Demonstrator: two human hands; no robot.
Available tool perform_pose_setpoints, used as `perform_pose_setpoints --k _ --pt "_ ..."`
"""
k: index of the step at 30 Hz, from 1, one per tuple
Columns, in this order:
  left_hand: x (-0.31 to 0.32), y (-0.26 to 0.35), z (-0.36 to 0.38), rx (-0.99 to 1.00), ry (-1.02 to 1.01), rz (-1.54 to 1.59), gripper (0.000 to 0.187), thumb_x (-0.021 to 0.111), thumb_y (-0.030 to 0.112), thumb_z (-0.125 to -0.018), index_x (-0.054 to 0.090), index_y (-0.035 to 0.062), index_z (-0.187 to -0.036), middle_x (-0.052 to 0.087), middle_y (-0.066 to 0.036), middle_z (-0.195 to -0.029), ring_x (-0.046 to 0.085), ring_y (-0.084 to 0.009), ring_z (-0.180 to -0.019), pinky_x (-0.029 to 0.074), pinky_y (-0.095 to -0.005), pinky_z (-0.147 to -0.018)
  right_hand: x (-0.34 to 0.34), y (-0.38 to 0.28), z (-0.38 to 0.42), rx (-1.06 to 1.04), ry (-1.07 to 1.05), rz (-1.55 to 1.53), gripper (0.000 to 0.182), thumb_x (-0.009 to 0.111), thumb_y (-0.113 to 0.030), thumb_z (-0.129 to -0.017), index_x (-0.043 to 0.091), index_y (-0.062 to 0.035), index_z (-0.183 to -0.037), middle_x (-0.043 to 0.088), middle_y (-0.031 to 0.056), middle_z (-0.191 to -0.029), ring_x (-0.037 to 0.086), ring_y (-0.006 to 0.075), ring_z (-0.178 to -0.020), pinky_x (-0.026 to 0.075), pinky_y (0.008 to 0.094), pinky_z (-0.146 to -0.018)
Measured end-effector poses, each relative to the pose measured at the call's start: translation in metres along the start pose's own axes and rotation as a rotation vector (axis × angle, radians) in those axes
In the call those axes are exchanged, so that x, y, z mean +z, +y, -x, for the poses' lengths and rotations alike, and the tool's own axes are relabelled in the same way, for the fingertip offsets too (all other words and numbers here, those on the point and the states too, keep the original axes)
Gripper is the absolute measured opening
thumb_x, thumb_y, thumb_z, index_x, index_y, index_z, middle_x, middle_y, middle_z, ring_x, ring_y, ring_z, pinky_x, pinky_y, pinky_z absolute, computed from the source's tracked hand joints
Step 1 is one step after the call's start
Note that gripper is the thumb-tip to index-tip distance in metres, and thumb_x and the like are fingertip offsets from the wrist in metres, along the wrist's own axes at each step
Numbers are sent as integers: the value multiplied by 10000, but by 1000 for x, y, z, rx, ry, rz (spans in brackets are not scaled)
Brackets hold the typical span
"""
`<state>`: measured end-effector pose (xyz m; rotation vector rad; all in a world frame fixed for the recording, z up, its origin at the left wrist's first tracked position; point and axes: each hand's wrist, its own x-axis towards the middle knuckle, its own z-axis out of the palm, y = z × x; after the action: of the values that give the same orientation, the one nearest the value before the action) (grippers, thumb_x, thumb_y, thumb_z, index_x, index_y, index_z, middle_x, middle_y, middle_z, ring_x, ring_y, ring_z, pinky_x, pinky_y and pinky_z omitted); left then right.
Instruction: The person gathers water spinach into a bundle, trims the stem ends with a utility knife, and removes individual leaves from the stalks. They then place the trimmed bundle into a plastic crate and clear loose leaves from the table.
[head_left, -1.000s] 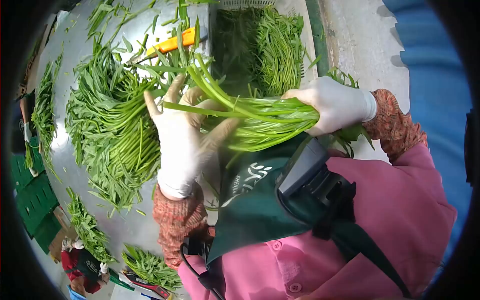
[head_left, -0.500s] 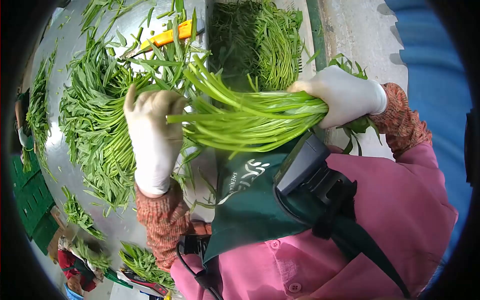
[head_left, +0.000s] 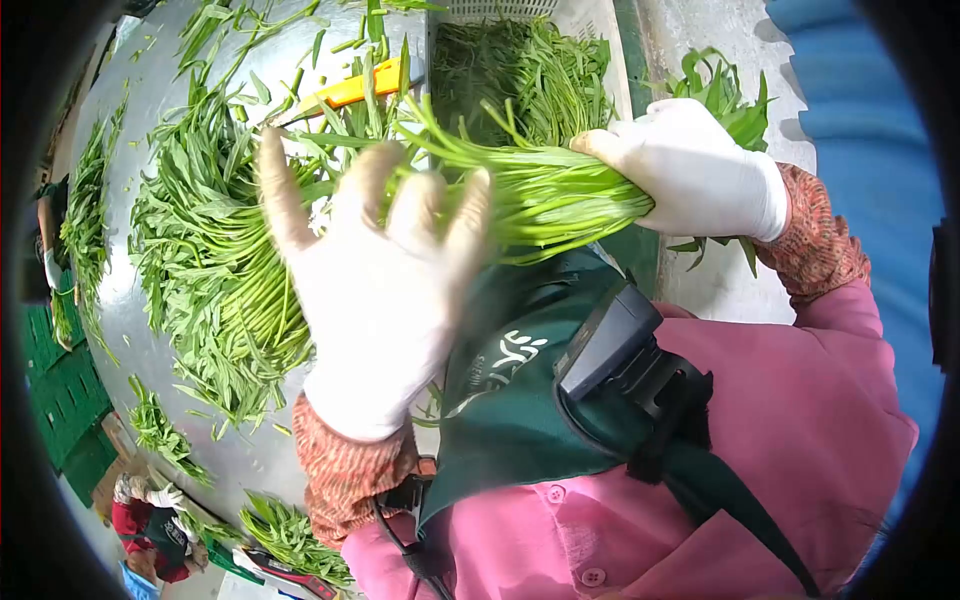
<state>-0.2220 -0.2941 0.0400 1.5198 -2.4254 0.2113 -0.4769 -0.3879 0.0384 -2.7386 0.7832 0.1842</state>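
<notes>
Rt of leafy pile (head_left: 215, 245), our R hand (head_left: 700, 170) grasps stem bunch (head_left: 565, 195), w/ our L hand (head_left: 370, 300) open, fingers spread.

L hand (head_left: 375, 275) blurred, hides some stem ends of bunch (head_left: 575, 200); R hand (head_left: 705, 170) covers its mid pt. Apron logo (head_left: 512, 355) illegible. Crate (head_left: 620, 70) cut off @ top; knife (head_left: 348, 92) pt. hidden w/ leaves.

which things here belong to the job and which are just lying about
In hand or nearby:
- right hand gripping a bunch of long-stemmed greens
- left hand, fingers spread, beside the bunch
- heaped greens on metal table

Lying about:
- orange-handled knife
- white crate holding greens
</notes>
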Motion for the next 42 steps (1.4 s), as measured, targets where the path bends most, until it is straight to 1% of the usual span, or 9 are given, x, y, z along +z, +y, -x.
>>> perform_pose_setpoints --k 3,5,12,15,18,21,23,29,42 --pt "18 -3 7 68 13 133 339 790 122 -664 715 232 -976 625 70 -899 612 -206 -1015 190 -588 -1182 -8 -3 -3 -15 -19 56 266 703 -182 -738 590 -42 -934 642 155 -705 662 368 -675 522 434 -590" --pt "20 -5 14 55 99 258 311 792 107 -657 721 221 -938 633 67 -891 613 -206 -1007 199 -569 -1183 -10 -1 -1 7 -67 105 411 722 -213 -735 608 -41 -1090 653 124 -761 654 337 -690 511 419 -650" --pt "0 -21 37 -72 195 331 259 815 152 -687 711 187 -922 686 59 -863 642 -219 -1053 202 -569 -1179 -13 -7 -3 -27 -107 203 610 742 -136 -640 610 -43 -1229 646 86 -826 644 283 -756 500 382 -709" --pt "-13 -38 51 -266 287 311 141 804 124 -743 724 142 -858 692 16 -824 644 -230 -1054 227 -528 -1184 -15 -7 0 -4 -112 274 678 740 -95 -591 607 -46 -1254 628 70 -839 635 254 -769 482 358 -714" --pt "-30 -52 61 -338 126 220 112 789 130 -774 701 106 -838 670 -8 -811 634 -223 -1003 275 -507 -1151 -15 -7 4 -37 24 304 487 694 -95 -664 617 -60 -1144 644 73 -810 644 257 -768 487 361 -694" --pt "-31 -47 52 -348 113 233 134 785 142 -778 700 96 -871 655 -15 -826 625 -213 -948 307 -497 -1126 -16 -11 1 -30 52 364 507 694 -114 -683 616 -57 -1180 638 68 -826 633 249 -784 484 355 -709" --pt "-28 -41 39 -264 52 253 234 793 181 -775 712 94 -977 627 -43 -857 594 -239 -860 426 -449 -978 -18 -14 0 -51 65 372 506 695 -126 -688 619 -54 -1184 635 63 -830 629 245 -785 480 351 -710" --pt "-2 -30 9 -147 -288 658 229 794 171 -760 724 32 -928 648 -95 -801 579 -281 -782 442 -380 -746 -18 -18 -3 -96 107 349 563 650 -102 -700 613 -59 -1260 584 41 -823 607 217 -780 446 339 -734" --pt "-7 -31 21 -327 27 708 99 741 2 -749 668 53 -792 632 -51 -726 567 -228 -695 424 -341 -728 -12 -18 -7 -184 282 511 411 602 -176 -776 662 -70 -1168 585 22 -747 585 181 -670 450 316 -631"
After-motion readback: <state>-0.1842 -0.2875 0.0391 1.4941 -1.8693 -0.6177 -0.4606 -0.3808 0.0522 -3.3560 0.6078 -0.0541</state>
